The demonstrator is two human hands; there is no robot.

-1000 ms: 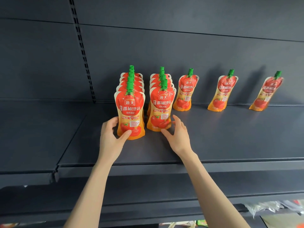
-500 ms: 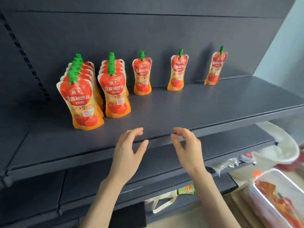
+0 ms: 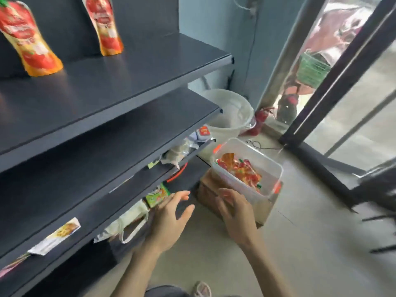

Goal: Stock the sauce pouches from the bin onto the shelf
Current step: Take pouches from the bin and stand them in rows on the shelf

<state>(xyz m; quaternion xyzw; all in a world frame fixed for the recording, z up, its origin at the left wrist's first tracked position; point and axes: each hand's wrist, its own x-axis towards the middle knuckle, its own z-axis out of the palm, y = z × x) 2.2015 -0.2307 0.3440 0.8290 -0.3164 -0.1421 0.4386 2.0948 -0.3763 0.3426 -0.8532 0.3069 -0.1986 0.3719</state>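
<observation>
Head view: both hands hover low, beside the lower shelves. The left hand (image 3: pixel 169 217) is empty, with its fingers spread and slightly bent, in front of the lower shelf edge. The right hand (image 3: pixel 235 213) is also empty, with its fingers spread, at the near corner of the clear bin (image 3: pixel 273 168); motion blur hides whether it touches the bin. The bin sits on a cardboard box (image 3: pixel 266 213) on the floor, past the right end of the shelving. Red and orange sauce pouches (image 3: pixel 242 171) lie in a heap inside the bin. Two more pouches stand upright and apart along the back edge of the top shelf (image 3: pixel 128 71): a left pouch (image 3: pixel 27 43) and a right pouch (image 3: pixel 106 28).
</observation>
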